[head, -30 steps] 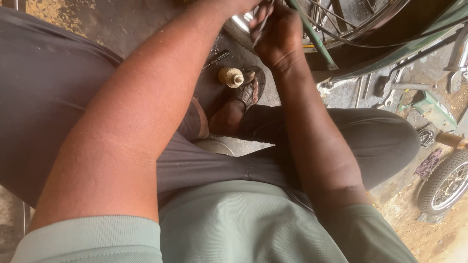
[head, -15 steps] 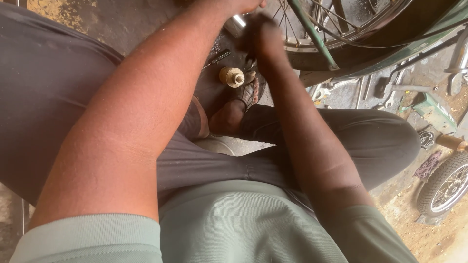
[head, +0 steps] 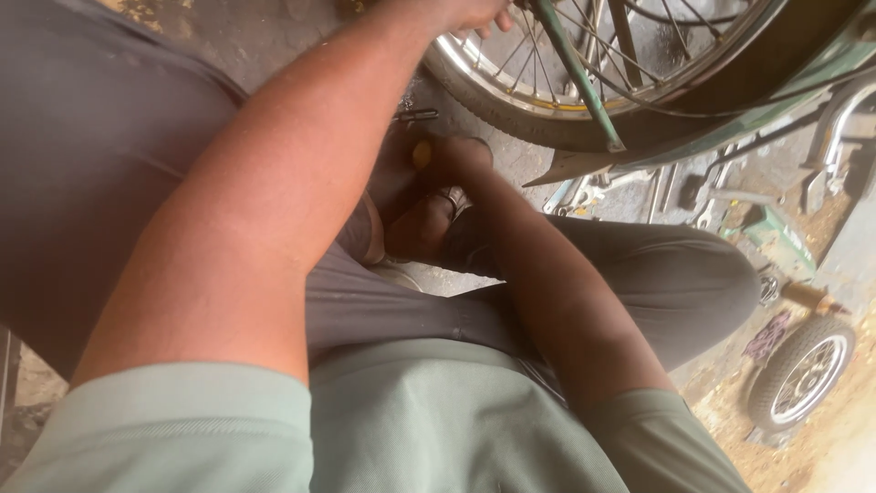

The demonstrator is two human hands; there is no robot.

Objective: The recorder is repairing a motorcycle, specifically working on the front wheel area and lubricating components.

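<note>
Left arm stretched forward and up, left hand [head: 465,13] at the top edge of view, fingers curled against the rim of the bicycle wheel [head: 584,100] beside the green frame tube [head: 575,73]; mostly cropped, so cannot tell if it grips. Right arm reaches down between the knees, right hand [head: 452,160] closed around a small yellow object [head: 422,153], low near the sandalled foot [head: 429,215] on the floor. Yellow object sits just below the tyre, well apart from the left hand. Small wheel [head: 803,374] lies off right.
</note>
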